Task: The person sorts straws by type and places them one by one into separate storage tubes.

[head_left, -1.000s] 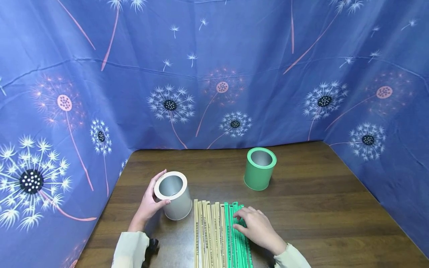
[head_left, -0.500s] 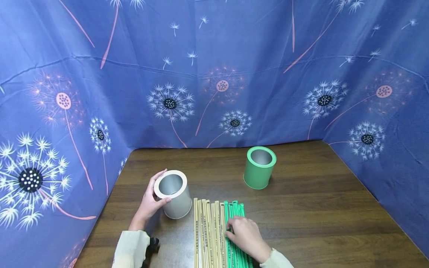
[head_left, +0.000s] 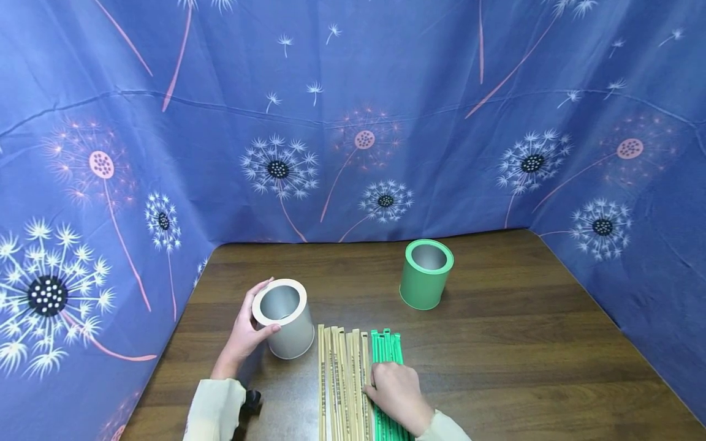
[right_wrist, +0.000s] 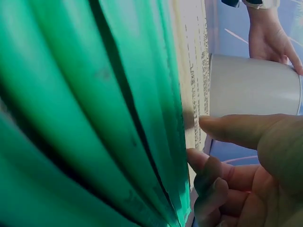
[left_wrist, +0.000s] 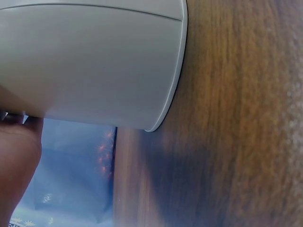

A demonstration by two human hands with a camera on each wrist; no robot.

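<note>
My left hand (head_left: 242, 343) holds a whitish-grey can (head_left: 292, 334) around its side near the cream rim, thumb at the front; the can stands on the table. Printed beige wrapped sticks (head_left: 336, 380) lie side by side at the front, running toward me. To their right is a row of green wrapped sticks (head_left: 388, 348). My right hand (head_left: 398, 392) lies over the green row with curled fingers. Its thumb and forefinger straddle the rightmost beige stick (right_wrist: 190, 137) at the border between the rows. The right palm hides part of the green sticks.
A green can (head_left: 423, 285) with an open top stands farther back, right of centre. The brown wooden table (head_left: 507, 331) is bounded behind and at the sides by a blue dandelion-print cloth (head_left: 342, 67).
My right hand has moved left and toward me, from above the green sticks to the beige border, its fingers curling in. A gap has widened between the rows. My left hand stays put.
</note>
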